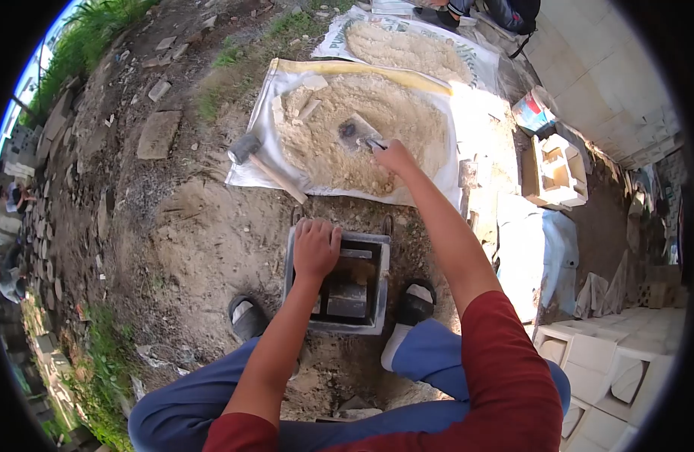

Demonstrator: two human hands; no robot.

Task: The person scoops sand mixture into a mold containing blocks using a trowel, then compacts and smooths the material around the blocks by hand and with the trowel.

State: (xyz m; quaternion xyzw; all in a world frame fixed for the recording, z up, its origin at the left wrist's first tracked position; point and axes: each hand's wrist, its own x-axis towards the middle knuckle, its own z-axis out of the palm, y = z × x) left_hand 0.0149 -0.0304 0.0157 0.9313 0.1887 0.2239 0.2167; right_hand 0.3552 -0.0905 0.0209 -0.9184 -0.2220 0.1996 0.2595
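My left hand (317,247) lies palm down over the far left corner of the metal box (347,328), fingers close together; I can't tell over this feed whether it grips the rim or only leans there. My right hand (396,157) is closed around the handle of a trowel (356,131), arm stretched forward, with the blade resting on the heap of sandy material (407,109) on the white sheet (265,113). The box sits on bare ground between my sandals (249,320), just short of the sheet, dark inside with some parts I can't make out. As I judge it, a loaded trowel could spill over the gap between sheet and box, above all if the blade tilts at this long reach. Weight on that one corner might rock the box on uneven dirt, and a stray swing left could knock the mallet (271,173), which lies across the sheet's edge with its handle pointing toward the box. My feet hem the box in on both sides, so room there is tight. Beyond its far rim the path to the heap looks open, bounded on the right by my own forearm.
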